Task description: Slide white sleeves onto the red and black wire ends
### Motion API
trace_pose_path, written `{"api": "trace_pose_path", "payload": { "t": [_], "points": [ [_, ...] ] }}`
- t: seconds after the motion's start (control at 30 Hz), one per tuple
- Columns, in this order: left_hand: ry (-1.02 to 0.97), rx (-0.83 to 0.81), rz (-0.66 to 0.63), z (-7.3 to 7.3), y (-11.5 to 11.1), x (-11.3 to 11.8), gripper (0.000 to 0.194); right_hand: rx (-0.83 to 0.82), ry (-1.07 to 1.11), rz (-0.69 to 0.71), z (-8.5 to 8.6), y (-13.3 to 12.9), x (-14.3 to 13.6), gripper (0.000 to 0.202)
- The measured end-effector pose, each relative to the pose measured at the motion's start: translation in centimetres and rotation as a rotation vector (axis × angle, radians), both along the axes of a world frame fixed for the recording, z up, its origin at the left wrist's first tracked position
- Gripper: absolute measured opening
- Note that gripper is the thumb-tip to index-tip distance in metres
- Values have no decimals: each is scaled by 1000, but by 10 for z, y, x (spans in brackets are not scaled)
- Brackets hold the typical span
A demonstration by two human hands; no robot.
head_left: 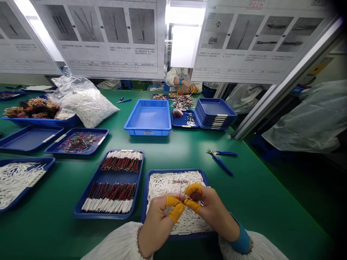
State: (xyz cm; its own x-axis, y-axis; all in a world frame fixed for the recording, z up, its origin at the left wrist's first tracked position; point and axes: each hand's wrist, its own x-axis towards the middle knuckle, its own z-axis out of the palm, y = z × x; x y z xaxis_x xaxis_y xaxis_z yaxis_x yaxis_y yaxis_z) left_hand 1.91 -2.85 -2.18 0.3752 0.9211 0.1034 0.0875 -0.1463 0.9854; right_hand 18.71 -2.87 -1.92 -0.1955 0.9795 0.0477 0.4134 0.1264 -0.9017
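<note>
Both my hands meet over a blue tray (146, 195) filled with short white tubes (162, 185). Yellow finger cots cover the fingertips. My left hand (162, 216) pinches thin wires (181, 187), one of them red, between thumb and forefinger. Close against it, my right hand (207, 206) has its fingertips closed on the same wires, and a blue band (241, 238) circles that wrist. Where the wires end between the fingers is hidden. Left of my hands, a tray (108, 177) holds two rows of red, black and green wires with white sleeves.
Blue-handled cutters (221, 159) lie to the right. Ahead stand a blue bin (148, 117), stacked trays (215, 112) and a bag of white tubes (89, 103). More trays, including one of loose wires (81, 141), are left. Opposite, a co-worker's hands (187, 88) work. Instruction sheets (108, 54) hang above.
</note>
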Motion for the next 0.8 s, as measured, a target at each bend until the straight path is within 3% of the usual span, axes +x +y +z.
{"api": "trace_pose_path", "payload": {
  "t": [0.13,0.47,0.8],
  "points": [
    [-10,-25,10,0,1,0,16,-14,83,-28,-2,1,0,6],
    [-51,-53,18,1,4,2,15,23,27,-60,3,-3,-1,10],
    [-13,-37,68,0,2,-1,17,-129,327,-70,2,-2,1,9]
  ]
}}
